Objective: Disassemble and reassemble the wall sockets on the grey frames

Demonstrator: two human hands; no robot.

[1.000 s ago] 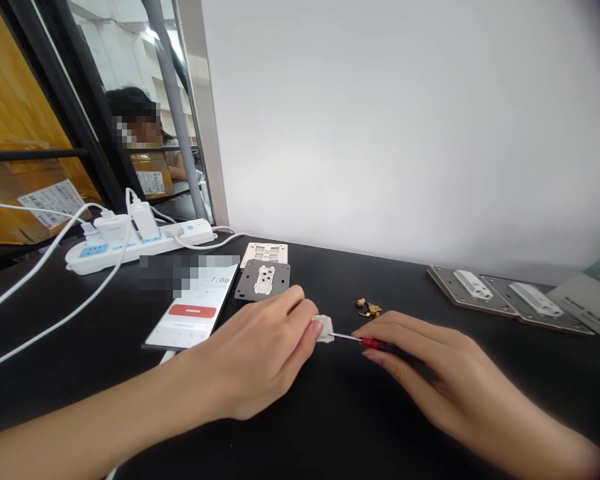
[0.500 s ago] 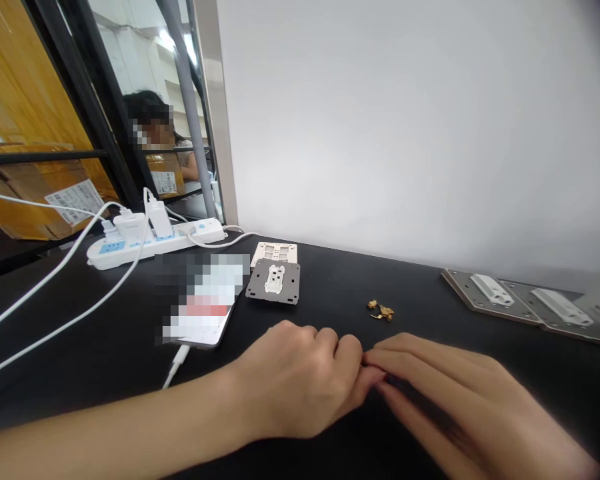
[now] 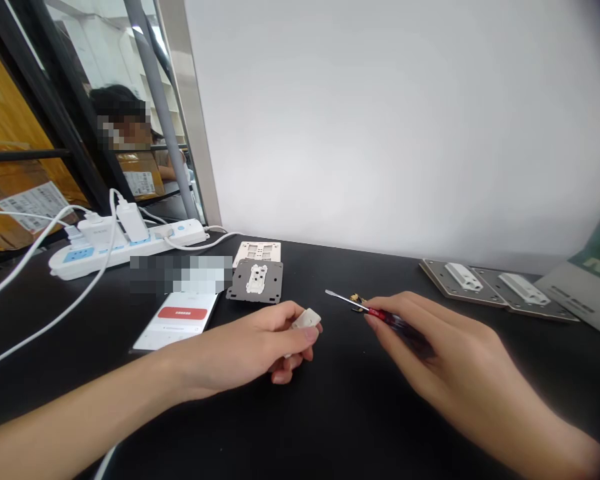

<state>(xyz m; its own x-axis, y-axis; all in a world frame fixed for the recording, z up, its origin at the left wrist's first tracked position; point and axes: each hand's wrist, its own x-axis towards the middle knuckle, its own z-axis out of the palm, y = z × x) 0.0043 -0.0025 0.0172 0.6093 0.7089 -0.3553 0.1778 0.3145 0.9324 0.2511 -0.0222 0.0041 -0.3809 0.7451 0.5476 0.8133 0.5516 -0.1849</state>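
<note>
A small white plastic piece (image 3: 308, 319) is pinched between the thumb and fingers of my left hand (image 3: 275, 340); its lower part is hidden by them. My right hand (image 3: 430, 347) grips a flat-blade screwdriver (image 3: 347, 301) with a red and clear handle, its blade pointing left. Just behind the blade, a few small brass-coloured metal parts (image 3: 356, 298) lie on the black table, partly covered by the tool and fingers. The two hands are apart. Beyond my left hand sits a grey plate with a white centre (image 3: 256, 280), overlapping a cream-coloured frame (image 3: 270, 252).
A phone (image 3: 180, 320) lies left of the plates, near a white power strip (image 3: 130, 245) with chargers and cables. Two grey panels with white blocks (image 3: 490, 293) rest at the right by a box (image 3: 593, 280). A white wall stands behind; another person (image 3: 125, 127) is beyond the shelf.
My hands have moved apart from each other. The white piece and the screwdriver, hidden before, now show in them. The view has shifted slightly to the right.
</note>
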